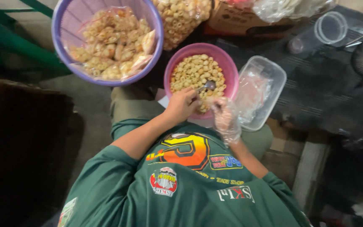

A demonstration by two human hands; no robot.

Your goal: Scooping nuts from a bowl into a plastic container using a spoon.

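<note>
metal spoon [208, 86] is held by the left hand [182, 105], fingers curled shut around the handle, bowl of the spoon resting on the snacks. pale ring-shaped snacks [194, 71] fill the pink bowl [229, 67], which sits just in front of the knees. the right hand [225, 117] is seen at the bowl's near rim, wrapped in a thin clear plastic bag [227, 126]; fingers are loosely bent inside it, and whether anything else is gripped cannot be told. a clear plastic container [269, 84] with crumpled plastic inside is placed just right of the bowl, touching it. a purple basket [59, 25] of filled snack packets [112, 42] lies to the upper left, near the bowl. a large clear bag of snacks [183, 17] is seen behind the bowl.
</note>
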